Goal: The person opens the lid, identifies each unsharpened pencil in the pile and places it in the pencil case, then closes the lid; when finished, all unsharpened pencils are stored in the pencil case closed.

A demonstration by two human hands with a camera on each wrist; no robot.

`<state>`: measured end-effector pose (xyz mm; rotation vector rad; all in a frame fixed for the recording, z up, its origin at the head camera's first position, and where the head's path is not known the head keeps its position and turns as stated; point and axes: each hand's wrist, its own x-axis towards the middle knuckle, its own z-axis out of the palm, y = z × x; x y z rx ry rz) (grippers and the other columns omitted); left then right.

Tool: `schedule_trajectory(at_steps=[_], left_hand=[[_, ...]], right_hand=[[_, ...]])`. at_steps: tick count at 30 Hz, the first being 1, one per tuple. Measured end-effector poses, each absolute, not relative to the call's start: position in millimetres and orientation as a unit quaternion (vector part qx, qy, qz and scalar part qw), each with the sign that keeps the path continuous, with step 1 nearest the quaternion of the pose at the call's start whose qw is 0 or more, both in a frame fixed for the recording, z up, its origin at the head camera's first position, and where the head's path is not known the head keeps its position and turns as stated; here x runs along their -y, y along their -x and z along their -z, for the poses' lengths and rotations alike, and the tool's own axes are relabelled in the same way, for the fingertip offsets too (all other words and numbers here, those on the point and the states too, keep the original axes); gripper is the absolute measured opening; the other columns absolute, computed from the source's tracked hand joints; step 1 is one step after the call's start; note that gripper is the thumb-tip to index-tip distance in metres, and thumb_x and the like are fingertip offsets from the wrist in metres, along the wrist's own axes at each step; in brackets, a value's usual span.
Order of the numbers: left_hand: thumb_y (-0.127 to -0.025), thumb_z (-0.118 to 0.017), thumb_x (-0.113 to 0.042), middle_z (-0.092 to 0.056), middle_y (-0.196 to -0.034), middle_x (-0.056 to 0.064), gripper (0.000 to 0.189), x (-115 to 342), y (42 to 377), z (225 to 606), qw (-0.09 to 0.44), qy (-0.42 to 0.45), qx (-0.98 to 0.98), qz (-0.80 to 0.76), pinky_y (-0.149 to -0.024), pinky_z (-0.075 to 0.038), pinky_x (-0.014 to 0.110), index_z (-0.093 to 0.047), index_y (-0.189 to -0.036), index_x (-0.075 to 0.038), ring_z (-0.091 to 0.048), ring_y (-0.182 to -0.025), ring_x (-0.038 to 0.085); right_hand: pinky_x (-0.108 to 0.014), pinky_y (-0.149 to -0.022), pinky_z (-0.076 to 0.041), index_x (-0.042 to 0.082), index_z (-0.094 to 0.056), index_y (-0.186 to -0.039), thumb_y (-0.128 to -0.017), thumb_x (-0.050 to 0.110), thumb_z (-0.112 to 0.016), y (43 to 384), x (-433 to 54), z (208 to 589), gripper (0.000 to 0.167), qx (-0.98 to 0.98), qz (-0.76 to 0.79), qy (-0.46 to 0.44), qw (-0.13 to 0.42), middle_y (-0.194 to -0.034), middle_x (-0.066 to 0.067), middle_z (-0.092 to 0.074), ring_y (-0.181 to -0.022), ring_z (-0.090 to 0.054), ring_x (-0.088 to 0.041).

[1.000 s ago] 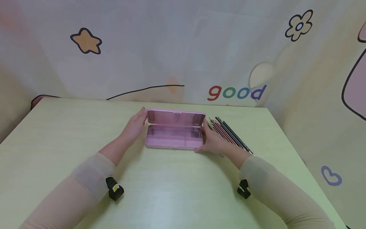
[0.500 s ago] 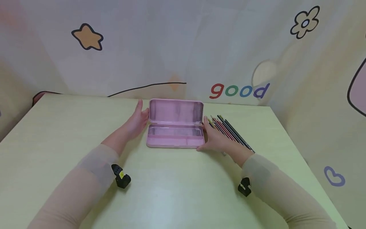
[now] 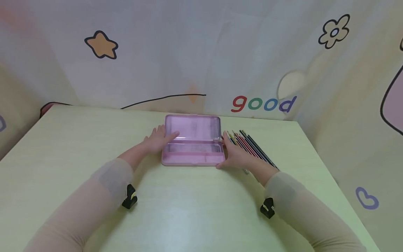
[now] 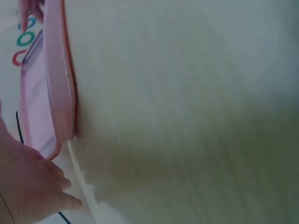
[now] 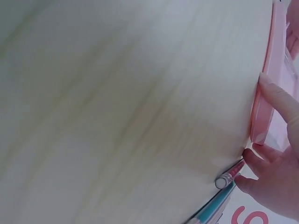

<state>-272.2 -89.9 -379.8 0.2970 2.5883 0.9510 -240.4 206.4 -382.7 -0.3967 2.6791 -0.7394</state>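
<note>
A pink pencil case (image 3: 189, 159) lies with its lid (image 3: 192, 127) tipped back, showing an inside split into compartments. At its left end is my left hand (image 3: 155, 140), fingers spread and pointing away, the thumb reaching over the lid's lower left corner. My right hand (image 3: 236, 155) holds the case's right end, thumb at the front corner and fingers toward the back. In the right wrist view that thumb (image 5: 278, 95) presses on the case's front side. Several pencils (image 3: 255, 148) lie in a bundle just right of the case, partly hidden by my right hand.
The pale tabletop (image 3: 189, 203) extends in front of the case and to its left. Behind it stands a printed backdrop (image 3: 176, 63) with a star, a flower and the word "good". In the right wrist view, pencil ends (image 5: 224, 179) lie close under the right fingers.
The lid has swung farther back. My left hand has turned flatter, its thumb moving from beside the lid to over its inner corner. My right hand stays at the right end.
</note>
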Motion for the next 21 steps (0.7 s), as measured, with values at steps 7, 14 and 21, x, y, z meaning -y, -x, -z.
schedule_trajectory(at_steps=[7,14,21], left_hand=[[-0.078,-0.041,-0.077,0.004,-0.152,0.024,0.117,87,245,389,0.169,-0.136,-0.96,-0.177,-0.105,0.001,0.063,0.01,-0.145,0.005,0.002,-0.139,0.041],[-0.073,-0.044,-0.081,-0.001,-0.152,0.024,0.123,89,234,395,0.162,-0.13,-0.968,-0.138,-0.103,0.002,0.065,0.009,-0.146,0.002,-0.002,-0.138,0.042],[-0.076,-0.045,-0.077,-0.003,-0.151,0.027,0.12,86,228,387,0.17,-0.126,-0.969,-0.13,-0.104,0.002,0.065,0.007,-0.145,0.005,-0.004,-0.138,0.044]], right_hand=[[-0.045,-0.108,-0.023,0.006,0.01,-0.148,-0.07,0.037,-0.081,239,-212,382,0.124,-0.942,0.24,0.163,0.167,-0.154,-0.014,-0.015,-0.138,-0.022,-0.029],[-0.052,-0.107,-0.02,0.005,-0.009,-0.15,-0.086,0.035,-0.067,228,-241,365,0.092,-0.952,0.242,0.158,0.098,-0.153,-0.015,-0.016,-0.138,-0.018,-0.035],[-0.054,-0.105,-0.024,0.001,-0.021,-0.147,-0.093,0.03,-0.057,210,-288,368,0.071,-0.953,0.286,0.082,0.061,-0.146,-0.022,-0.031,-0.133,-0.029,-0.039]])
